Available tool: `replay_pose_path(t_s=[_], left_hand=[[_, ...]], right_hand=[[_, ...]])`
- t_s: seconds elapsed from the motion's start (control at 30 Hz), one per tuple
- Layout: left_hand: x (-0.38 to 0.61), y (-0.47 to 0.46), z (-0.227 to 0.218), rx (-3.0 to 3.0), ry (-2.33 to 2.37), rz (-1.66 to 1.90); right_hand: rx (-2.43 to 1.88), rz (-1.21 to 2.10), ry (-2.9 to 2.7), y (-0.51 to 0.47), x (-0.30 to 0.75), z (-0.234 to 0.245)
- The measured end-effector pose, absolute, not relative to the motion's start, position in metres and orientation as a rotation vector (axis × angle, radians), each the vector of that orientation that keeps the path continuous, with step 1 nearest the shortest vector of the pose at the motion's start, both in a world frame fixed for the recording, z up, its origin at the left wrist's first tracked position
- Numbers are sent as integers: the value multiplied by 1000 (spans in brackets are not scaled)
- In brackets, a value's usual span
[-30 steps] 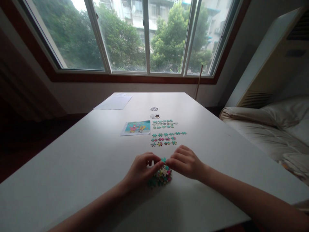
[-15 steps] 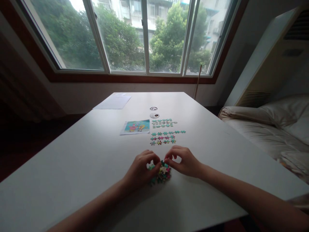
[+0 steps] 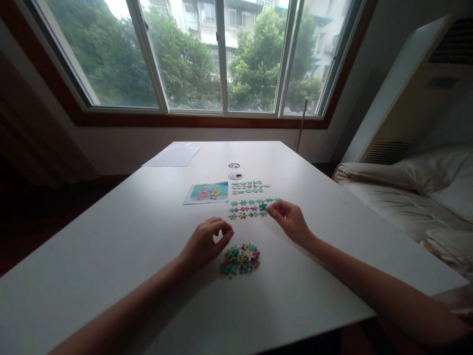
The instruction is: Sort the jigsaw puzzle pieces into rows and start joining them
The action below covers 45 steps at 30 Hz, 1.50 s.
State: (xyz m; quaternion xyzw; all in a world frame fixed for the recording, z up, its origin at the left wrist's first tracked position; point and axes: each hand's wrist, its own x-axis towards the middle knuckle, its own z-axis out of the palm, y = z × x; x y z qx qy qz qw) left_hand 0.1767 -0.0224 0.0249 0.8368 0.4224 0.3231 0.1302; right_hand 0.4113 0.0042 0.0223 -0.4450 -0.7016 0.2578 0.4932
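Your working area is the white surface (image 3: 111,256).

1. At the far end, at 11 o'clock from your left hand, a white paper sheet (image 3: 172,155) lies flat.
2. Nearer to you, at 12 o'clock from your left hand, the colour reference picture (image 3: 207,192) lies flat.
3. Your left hand (image 3: 205,244) rests on the surface just beside the loose pile of puzzle pieces (image 3: 240,260), at 10 o'clock from it. Its grip is slack: the thumb and curled fingers stand slightly apart, with nothing visible between them.
4. At 12 o'clock from the pile, two small round objects (image 3: 235,175) lie one behind the other. What they are cannot be told.
5. Between these and the pile, the sorted puzzle pieces (image 3: 246,212) lie in rows, each piece apart from the next. A second sorted group (image 3: 248,187) lies at 12 o'clock from the rows.
6. Your right hand (image 3: 290,220) sits at 3 o'clock from the rows. Its grip is pinched together on a teal puzzle piece (image 3: 263,207), held at the right end of the rows, at or just above the surface.
7. At 3 o'clock, off the surface, stands a pale sofa (image 3: 406,192).
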Motion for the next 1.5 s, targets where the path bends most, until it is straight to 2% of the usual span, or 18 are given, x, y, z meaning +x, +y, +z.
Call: replay_pose_path(t_s=[0.33,0.5,0.67,0.97,1.5], left_hand=[[178,-21,16,2529,1229,811],[179,-22,17,2524,1250,793],[180,-22,17,2519,1239,823],[178,-19,16,2511,1225,855],[178,-20,19,2583,1250,811]], right_hand=[[-1115,703,-1539,20,421,14],[-1167,607,-1624,31,427,15],[-1462,456,-1903,90,449,23],[-1781,392,-1820,187,456,10],[-1835,367,-1881,195,447,0]])
